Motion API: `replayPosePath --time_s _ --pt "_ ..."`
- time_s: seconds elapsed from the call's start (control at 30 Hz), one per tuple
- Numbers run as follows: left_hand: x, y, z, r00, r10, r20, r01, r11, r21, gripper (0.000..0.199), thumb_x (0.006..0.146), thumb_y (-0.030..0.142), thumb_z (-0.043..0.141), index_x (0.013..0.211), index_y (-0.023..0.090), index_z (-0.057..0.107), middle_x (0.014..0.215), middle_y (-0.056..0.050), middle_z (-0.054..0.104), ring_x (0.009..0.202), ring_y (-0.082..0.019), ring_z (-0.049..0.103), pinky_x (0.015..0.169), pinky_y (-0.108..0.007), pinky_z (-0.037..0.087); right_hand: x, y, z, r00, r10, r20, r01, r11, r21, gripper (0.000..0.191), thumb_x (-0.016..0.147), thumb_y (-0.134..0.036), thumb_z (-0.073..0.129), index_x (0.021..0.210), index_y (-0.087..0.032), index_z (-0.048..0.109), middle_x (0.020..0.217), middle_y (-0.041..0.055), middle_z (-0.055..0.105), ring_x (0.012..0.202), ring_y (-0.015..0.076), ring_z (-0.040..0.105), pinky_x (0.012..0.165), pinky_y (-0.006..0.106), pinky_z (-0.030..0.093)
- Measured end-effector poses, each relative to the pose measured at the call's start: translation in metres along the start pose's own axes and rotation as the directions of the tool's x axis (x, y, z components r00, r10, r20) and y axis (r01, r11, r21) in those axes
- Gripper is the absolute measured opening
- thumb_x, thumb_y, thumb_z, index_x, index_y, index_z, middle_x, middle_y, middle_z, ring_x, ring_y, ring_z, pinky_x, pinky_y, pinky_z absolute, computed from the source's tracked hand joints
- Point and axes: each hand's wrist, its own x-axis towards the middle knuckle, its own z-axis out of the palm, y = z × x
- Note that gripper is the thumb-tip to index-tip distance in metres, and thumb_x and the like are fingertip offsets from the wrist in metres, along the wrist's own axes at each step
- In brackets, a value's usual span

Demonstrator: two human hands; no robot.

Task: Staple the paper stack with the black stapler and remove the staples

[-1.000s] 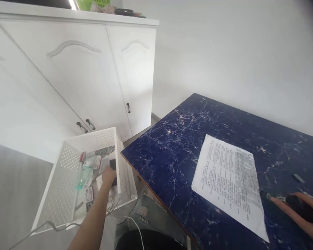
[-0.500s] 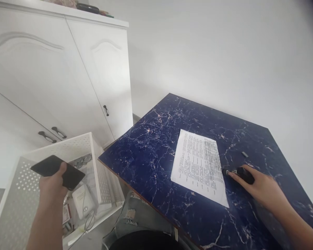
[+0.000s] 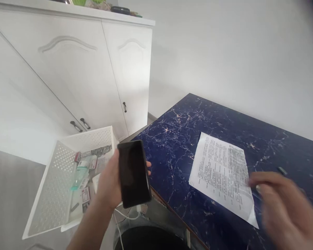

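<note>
My left hand (image 3: 111,184) holds a black phone (image 3: 134,173) upright with its dark screen facing up, between the white basket and the blue table. My right hand (image 3: 284,205) is blurred by motion over the right side of the table, beside the right edge of a printed paper (image 3: 221,173). Its fingers are too smeared to tell whether they hold anything. A small dark piece (image 3: 282,170) lies on the table beyond that hand.
A white perforated basket (image 3: 48,187) at the left holds a teal-capped bottle (image 3: 80,173), small boxes and cables. White cabinets (image 3: 67,69) stand behind it. The blue marbled table (image 3: 167,156) fills the right side. A white cable hangs below the phone.
The view has turned left. My left hand has brought the phone from over the basket to the table's edge and turned its screen up. My right hand has lifted away from the black object it was holding.
</note>
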Motion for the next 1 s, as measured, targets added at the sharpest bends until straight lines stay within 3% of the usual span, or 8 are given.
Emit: replayPosePath --time_s 0.07,0.13,0.23,0.4,0.6,0.77,0.9,1.0 --pt "-0.003 -0.008 0.014 0.995 -0.065 0.071 0.07 0.995 -0.067 0.067 0.097 0.066 0.045 0.124 0.009 0.067 0.108 -0.023 0.075 0.091 -0.034 0.074 0.081 -0.048 0.06 -0.015 -0.043 0.044 0.94 -0.005 0.342 -0.128 0.922 0.365 0.031 0.099 -0.054 0.051 0.107 -0.027 0.063 0.098 0.0099 0.066 0.09 0.0281 0.063 0.08 0.043 0.05" --pt "-0.003 -0.015 0.024 0.992 -0.096 0.082 0.104 0.989 -0.108 0.067 0.099 0.065 0.043 0.121 0.008 0.068 0.107 -0.022 0.076 0.093 -0.033 0.074 0.083 -0.044 0.06 -0.027 -0.077 0.085 0.793 -0.043 0.607 -0.385 0.738 0.555 0.039 0.104 -0.055 0.041 0.115 -0.026 0.064 0.104 0.0098 0.067 0.091 0.0267 0.064 0.079 0.042 0.053" --pt "0.001 -0.024 0.028 0.993 -0.107 0.041 0.112 0.983 -0.144 0.064 0.1 0.063 0.042 0.117 0.009 0.071 0.105 -0.019 0.077 0.099 -0.032 0.074 0.089 -0.043 0.059 -0.038 -0.109 0.125 0.627 -0.127 0.769 -0.623 0.51 0.593 0.04 0.106 -0.053 0.045 0.131 -0.027 0.061 0.126 0.0093 0.065 0.115 0.0267 0.061 0.099 0.043 0.051" --pt "0.008 -0.031 0.023 0.997 -0.065 -0.038 0.056 0.977 -0.205 0.061 0.099 0.062 0.046 0.124 0.011 0.069 0.104 -0.016 0.078 0.105 -0.034 0.073 0.092 -0.047 0.059 -0.047 -0.113 0.152 0.602 -0.212 0.77 -0.696 0.333 0.636 0.059 0.096 -0.033 0.069 0.151 -0.034 0.047 0.155 0.0019 0.049 0.145 0.0259 0.04 0.12 0.043 0.034" --pt "0.013 -0.033 0.018 0.996 -0.084 0.039 0.09 0.975 -0.203 0.068 0.097 0.066 0.046 0.136 0.013 0.063 0.118 -0.018 0.075 0.114 -0.037 0.07 0.098 -0.05 0.055 -0.049 -0.099 0.164 0.532 -0.248 0.81 -0.776 0.239 0.583 0.078 0.088 -0.032 0.075 0.157 -0.03 0.039 0.148 0.0078 0.055 0.133 0.0322 0.053 0.105 0.048 0.051" --pt "0.017 -0.037 0.017 0.999 -0.011 0.041 0.018 0.987 -0.163 0.064 0.099 0.064 0.046 0.138 0.015 0.062 0.13 -0.017 0.07 0.119 -0.036 0.068 0.103 -0.049 0.052 -0.047 -0.099 0.166 0.517 -0.093 0.851 -0.826 0.206 0.525 0.058 0.095 -0.048 0.066 0.148 -0.028 0.053 0.134 0.0074 0.064 0.118 0.0307 0.063 0.093 0.045 0.057" --pt "0.018 -0.037 0.015 0.999 -0.002 0.052 0.009 0.99 -0.139 0.064 0.1 0.064 0.044 0.136 0.014 0.063 0.131 -0.018 0.07 0.118 -0.036 0.068 0.103 -0.05 0.053 -0.047 -0.097 0.166 0.447 -0.108 0.888 -0.88 0.124 0.459 0.058 0.098 -0.048 0.062 0.151 -0.028 0.049 0.127 0.0084 0.066 0.102 0.0278 0.068 0.079 0.042 0.06" --pt "0.018 -0.037 0.015 0.999 -0.005 0.046 0.01 0.992 -0.125 0.062 0.101 0.062 0.043 0.135 0.015 0.064 0.13 -0.017 0.07 0.117 -0.035 0.069 0.1 -0.049 0.056 -0.045 -0.098 0.164 0.463 -0.112 0.879 -0.868 0.145 0.475 0.054 0.098 -0.043 0.063 0.148 -0.026 0.051 0.122 0.0076 0.066 0.096 0.0247 0.069 0.079 0.04 0.06"
